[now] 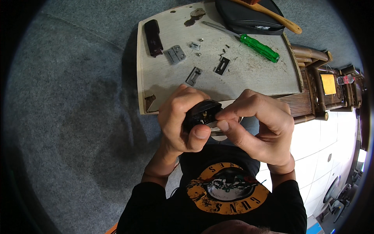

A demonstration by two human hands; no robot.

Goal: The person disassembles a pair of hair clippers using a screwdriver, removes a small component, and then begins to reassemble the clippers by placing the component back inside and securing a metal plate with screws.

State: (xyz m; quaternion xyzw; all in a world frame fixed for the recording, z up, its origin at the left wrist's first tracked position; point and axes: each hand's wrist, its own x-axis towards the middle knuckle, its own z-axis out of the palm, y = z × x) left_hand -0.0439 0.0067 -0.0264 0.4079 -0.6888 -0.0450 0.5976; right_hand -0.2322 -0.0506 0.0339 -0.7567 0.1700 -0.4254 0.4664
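Observation:
My left hand (181, 121) is wrapped round a black hair clipper body (200, 111), its thumb along the near side. The clipper's open end faces up and shows small brass-coloured and pale parts inside. At the right edge of that opening, my right hand (259, 126) has thumb and forefinger pinched together; what lies between the fingertips is too small to make out. Beyond my hands on the small table (253, 80) lie a slotted black metal plate (222, 66), a narrow grey slotted piece (193, 76), a grey blade plate (176, 54) and a small pale part (194, 46).
A dark casing piece (153, 38) lies at the table's far left. Several tiny screws (224, 50) are scattered mid-table. A green-handled screwdriver (259, 47) points toward a black pouch (249, 19) with a wooden-handled brush (278, 17) on it. Bamboo furniture (307, 87) stands to the right.

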